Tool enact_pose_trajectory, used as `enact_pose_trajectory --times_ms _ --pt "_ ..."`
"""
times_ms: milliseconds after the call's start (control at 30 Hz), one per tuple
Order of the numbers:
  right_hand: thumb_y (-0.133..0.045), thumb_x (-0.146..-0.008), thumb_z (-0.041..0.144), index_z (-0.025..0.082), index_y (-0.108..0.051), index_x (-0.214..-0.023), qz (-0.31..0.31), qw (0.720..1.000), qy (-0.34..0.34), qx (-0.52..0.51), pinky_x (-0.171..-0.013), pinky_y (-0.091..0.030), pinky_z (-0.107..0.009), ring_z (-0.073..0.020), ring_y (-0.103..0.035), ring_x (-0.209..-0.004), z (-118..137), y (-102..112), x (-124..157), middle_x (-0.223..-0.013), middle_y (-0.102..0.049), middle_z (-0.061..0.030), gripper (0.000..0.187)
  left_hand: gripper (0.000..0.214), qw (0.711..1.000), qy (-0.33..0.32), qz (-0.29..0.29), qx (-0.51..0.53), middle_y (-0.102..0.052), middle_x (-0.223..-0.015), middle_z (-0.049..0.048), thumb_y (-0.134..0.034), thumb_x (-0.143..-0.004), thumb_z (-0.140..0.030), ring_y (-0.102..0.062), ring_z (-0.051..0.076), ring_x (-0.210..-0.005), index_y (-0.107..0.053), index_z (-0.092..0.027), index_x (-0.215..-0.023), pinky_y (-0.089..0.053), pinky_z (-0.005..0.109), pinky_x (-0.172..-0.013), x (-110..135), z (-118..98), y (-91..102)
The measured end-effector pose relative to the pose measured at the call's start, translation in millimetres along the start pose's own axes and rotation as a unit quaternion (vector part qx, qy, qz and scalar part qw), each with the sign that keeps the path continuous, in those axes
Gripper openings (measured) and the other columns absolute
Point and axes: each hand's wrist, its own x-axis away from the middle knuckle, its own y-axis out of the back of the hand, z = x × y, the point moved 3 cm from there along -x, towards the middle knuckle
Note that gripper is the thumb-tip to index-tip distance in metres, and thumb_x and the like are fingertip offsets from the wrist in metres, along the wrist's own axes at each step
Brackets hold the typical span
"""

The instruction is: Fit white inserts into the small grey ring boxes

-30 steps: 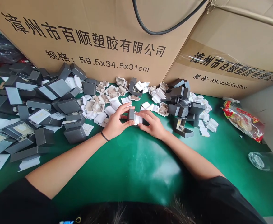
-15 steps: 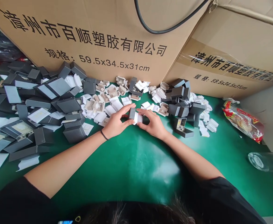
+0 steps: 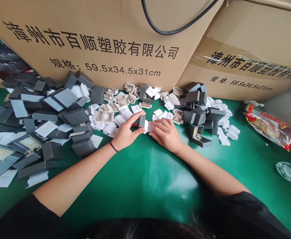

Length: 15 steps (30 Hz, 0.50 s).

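Note:
Over the green table, my left hand [image 3: 125, 132] grips a small dark grey jewellery box [image 3: 142, 121] between thumb and fingers. A white paper piece [image 3: 146, 126] shows at the box's right side. My right hand [image 3: 165, 133] has its fingers closed together on that white piece; its fingertips hide part of it, so I cannot tell how it is joined to the box. Just beyond my hands lie loose white inserts [image 3: 100, 117]. An opened grey box [image 3: 201, 136] stands to the right of my right hand.
Many dark grey boxes [image 3: 67, 98] and leaflets are heaped at the left. A smaller pile of boxes [image 3: 192, 98] is at the right. Large cardboard cartons [image 3: 105, 20] wall off the back. A red food packet [image 3: 269, 126] and a clear glass [image 3: 288, 171] lie far right.
My right hand's fingers have closed in and now lie over the white piece, which shows less. My left hand keeps the box. The view has shifted slightly.

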Motion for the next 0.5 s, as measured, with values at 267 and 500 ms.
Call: enact_pose_trajectory --times_ms 267,500 --pt "-0.046 -0.091 0.034 0.025 -0.064 -0.104 0.052 0.998 0.006 0.023 -0.082 -0.037 -0.042 -0.0250 -0.045 -0.099 -1.6 2.3 -0.9 -0.105 -0.054 -0.0092 0.023 0.058 0.998 0.003 0.067 -0.016 -0.039 -0.145 0.0068 -0.053 -0.086 -0.042 -0.040 0.025 -0.131 -0.037 -0.025 -0.139 -0.045 0.032 -0.099 -3.0 -0.8 0.9" --pt "-0.043 -0.092 0.033 0.022 -0.064 -0.094 0.047 0.996 0.022 0.075 -0.078 -0.037 -0.039 -0.0239 -0.044 -0.093 6.0 2.3 -5.3 -0.095 -0.054 -0.0088 0.024 0.053 0.993 -0.025 0.092 -0.076 -0.033 -0.149 0.0036 -0.046 -0.090 -0.041 -0.030 0.023 -0.137 -0.036 -0.025 -0.140 -0.032 0.035 -0.111 -2.5 -3.6 -0.1"
